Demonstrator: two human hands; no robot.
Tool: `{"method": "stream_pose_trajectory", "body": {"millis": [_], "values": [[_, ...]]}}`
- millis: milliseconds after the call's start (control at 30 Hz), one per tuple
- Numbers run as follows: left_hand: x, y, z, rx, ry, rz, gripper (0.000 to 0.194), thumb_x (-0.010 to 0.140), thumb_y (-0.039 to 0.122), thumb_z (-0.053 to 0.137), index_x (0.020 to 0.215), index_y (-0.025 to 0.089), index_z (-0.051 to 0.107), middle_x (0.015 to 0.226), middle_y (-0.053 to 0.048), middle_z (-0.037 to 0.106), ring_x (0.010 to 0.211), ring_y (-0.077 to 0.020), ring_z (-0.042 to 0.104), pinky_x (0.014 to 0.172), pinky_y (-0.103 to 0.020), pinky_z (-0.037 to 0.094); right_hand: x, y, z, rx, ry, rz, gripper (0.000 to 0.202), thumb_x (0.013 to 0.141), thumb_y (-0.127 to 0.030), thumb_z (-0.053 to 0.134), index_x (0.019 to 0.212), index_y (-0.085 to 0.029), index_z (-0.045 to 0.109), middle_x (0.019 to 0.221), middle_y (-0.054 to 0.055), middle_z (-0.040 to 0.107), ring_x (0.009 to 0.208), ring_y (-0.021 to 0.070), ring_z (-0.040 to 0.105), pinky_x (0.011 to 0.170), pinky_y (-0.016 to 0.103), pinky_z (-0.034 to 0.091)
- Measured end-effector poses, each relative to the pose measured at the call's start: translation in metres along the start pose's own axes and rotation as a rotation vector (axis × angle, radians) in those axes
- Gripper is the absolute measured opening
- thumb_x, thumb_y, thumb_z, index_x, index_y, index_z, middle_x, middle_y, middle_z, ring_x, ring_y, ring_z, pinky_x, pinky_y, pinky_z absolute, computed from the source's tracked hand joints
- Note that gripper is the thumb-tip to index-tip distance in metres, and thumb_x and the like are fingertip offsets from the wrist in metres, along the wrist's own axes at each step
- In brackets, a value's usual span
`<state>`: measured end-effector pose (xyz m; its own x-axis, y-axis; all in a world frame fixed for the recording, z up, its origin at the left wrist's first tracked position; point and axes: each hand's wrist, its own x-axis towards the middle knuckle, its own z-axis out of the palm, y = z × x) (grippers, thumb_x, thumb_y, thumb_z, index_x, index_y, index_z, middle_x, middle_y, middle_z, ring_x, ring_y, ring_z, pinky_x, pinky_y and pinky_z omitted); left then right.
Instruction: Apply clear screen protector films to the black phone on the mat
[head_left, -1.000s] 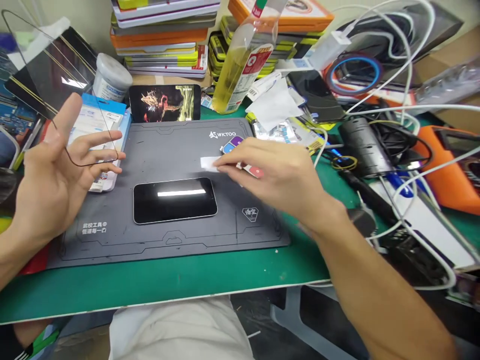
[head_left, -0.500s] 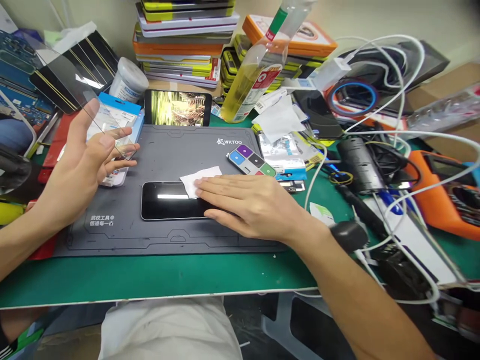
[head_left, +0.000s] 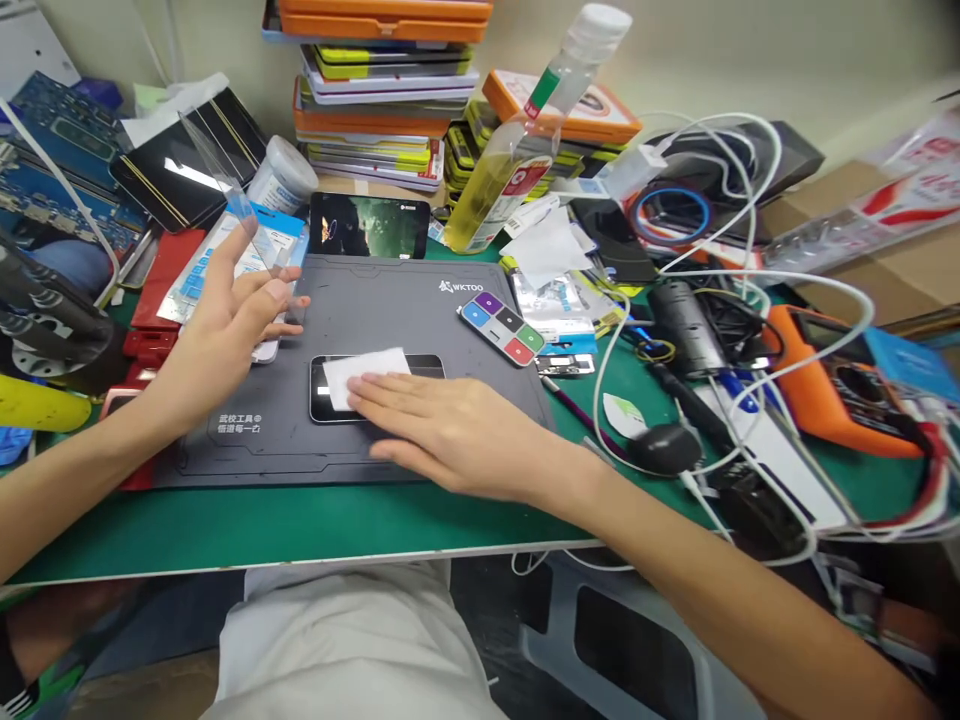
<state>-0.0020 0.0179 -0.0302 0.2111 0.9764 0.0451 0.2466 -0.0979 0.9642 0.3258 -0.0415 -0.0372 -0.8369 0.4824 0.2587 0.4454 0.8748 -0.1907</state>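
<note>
A phone (head_left: 321, 405) lies face up on the dark grey mat (head_left: 390, 300), its black glass partly covered by a white wipe (head_left: 373, 366). My right hand (head_left: 450, 428) presses the wipe onto the screen with its fingers laid nearly flat and close together. Left of the phone, raised over the mat's edge, my left hand (head_left: 234, 325) holds a clear thin sheet, like a screen protector (head_left: 217, 165), between thumb and fingers. The sheet stands tilted, and its lower part is hard to make out against the fingers.
Behind the mat are a propped-up phone playing video (head_left: 370, 225), an oil bottle (head_left: 499, 180) and stacked cases (head_left: 390, 85). A multicoloured button pad (head_left: 501, 327) lies on the mat's right side. White cables (head_left: 795, 278) and an orange multimeter (head_left: 832, 390) crowd the right.
My right hand has slid the wipe leftward along the phone's screen. My left hand still holds the clear sheet, now tilted more edge-on. The camera view has shifted.
</note>
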Motion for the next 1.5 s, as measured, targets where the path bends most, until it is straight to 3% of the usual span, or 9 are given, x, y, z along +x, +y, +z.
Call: {"method": "stream_pose_trajectory", "body": {"millis": [167, 300, 400, 533, 633, 833, 1067, 1233, 1500], "values": [[0.003, -0.001, -0.001, 0.035, -0.016, 0.064, 0.104, 0.123, 0.073, 0.073, 0.202, 0.037, 0.016, 0.188, -0.016, 0.07, 0.159, -0.0371, 0.079, 0.127, -0.064, 0.074, 0.037, 0.002, 0.013, 0.017, -0.033, 0.12, 0.061, 0.14, -0.046, 0.056, 0.181, -0.006, 0.075, 0.19, 0.02, 0.07, 0.181, 0.0317, 0.068, 0.152, 0.048, 0.057], [0.004, -0.007, 0.0, 0.107, -0.051, 0.116, 0.11, 0.121, 0.075, 0.075, 0.203, 0.031, 0.015, 0.186, -0.022, 0.07, 0.153, -0.0348, 0.081, 0.127, -0.063, 0.074, 0.021, -0.033, 0.02, 0.019, 0.009, 0.06, 0.07, 0.14, -0.056, 0.051, 0.181, -0.004, 0.074, 0.19, 0.022, 0.07, 0.182, 0.0338, 0.067, 0.154, 0.052, 0.055], [0.003, -0.01, 0.001, 0.165, -0.098, 0.162, 0.111, 0.121, 0.074, 0.075, 0.204, 0.028, 0.017, 0.185, -0.024, 0.07, 0.152, -0.035, 0.083, 0.129, -0.064, 0.072, 0.009, -0.048, 0.023, 0.037, 0.05, 0.06, 0.067, 0.14, -0.05, 0.05, 0.179, -0.001, 0.075, 0.188, 0.024, 0.072, 0.18, 0.0349, 0.07, 0.153, 0.055, 0.058], [0.005, -0.008, 0.0, 0.189, -0.095, 0.157, 0.106, 0.121, 0.074, 0.074, 0.202, 0.034, 0.018, 0.187, -0.02, 0.07, 0.154, -0.0345, 0.082, 0.129, -0.063, 0.073, 0.034, -0.03, 0.027, 0.052, 0.033, 0.165, 0.063, 0.14, -0.046, 0.052, 0.183, -0.006, 0.073, 0.192, 0.021, 0.069, 0.182, 0.0338, 0.067, 0.155, 0.053, 0.055], [0.008, -0.006, -0.002, 0.194, -0.081, 0.152, 0.106, 0.123, 0.073, 0.073, 0.201, 0.034, 0.015, 0.188, -0.019, 0.07, 0.153, -0.0351, 0.082, 0.126, -0.065, 0.074, 0.05, -0.021, 0.029, 0.062, -0.001, 0.243, 0.064, 0.139, -0.049, 0.056, 0.185, -0.008, 0.072, 0.194, 0.022, 0.066, 0.184, 0.038, 0.065, 0.155, 0.06, 0.055], [0.009, -0.009, -0.005, 0.22, -0.074, 0.176, 0.108, 0.121, 0.077, 0.073, 0.203, 0.032, 0.018, 0.185, -0.022, 0.072, 0.149, -0.037, 0.085, 0.121, -0.064, 0.078, 0.019, -0.056, 0.034, 0.059, 0.081, 0.202, 0.064, 0.138, -0.048, 0.057, 0.183, -0.005, 0.072, 0.194, 0.023, 0.066, 0.185, 0.0352, 0.064, 0.158, 0.054, 0.051], [0.009, -0.015, -0.012, 0.25, -0.088, 0.227, 0.094, 0.123, 0.081, 0.074, 0.199, 0.051, 0.027, 0.184, -0.012, 0.073, 0.154, -0.0362, 0.085, 0.122, -0.06, 0.078, 0.016, -0.022, 0.023, 0.063, 0.046, 0.339, 0.061, 0.14, -0.045, 0.05, 0.185, -0.009, 0.072, 0.195, 0.018, 0.065, 0.187, 0.0318, 0.062, 0.159, 0.054, 0.048], [0.006, -0.018, -0.011, 0.297, -0.103, 0.284, 0.094, 0.125, 0.076, 0.073, 0.201, 0.049, 0.025, 0.187, -0.014, 0.072, 0.155, -0.0385, 0.082, 0.123, -0.064, 0.077, -0.016, -0.048, 0.027, -0.056, 0.145, 0.269, 0.068, 0.14, -0.046, 0.051, 0.182, 0.004, 0.07, 0.191, 0.027, 0.067, 0.183, 0.0355, 0.066, 0.156, 0.052, 0.052], [0.001, -0.009, -0.006, 0.28, -0.116, 0.256, 0.092, 0.123, 0.075, 0.077, 0.198, 0.054, 0.029, 0.188, -0.01, 0.068, 0.159, -0.0392, 0.077, 0.131, -0.068, 0.07, -0.019, -0.019, 0.022, 0.043, 0.116, 0.482, 0.059, 0.139, -0.042, 0.05, 0.188, -0.017, 0.071, 0.196, 0.014, 0.065, 0.187, 0.0318, 0.06, 0.159, 0.06, 0.049]]}}
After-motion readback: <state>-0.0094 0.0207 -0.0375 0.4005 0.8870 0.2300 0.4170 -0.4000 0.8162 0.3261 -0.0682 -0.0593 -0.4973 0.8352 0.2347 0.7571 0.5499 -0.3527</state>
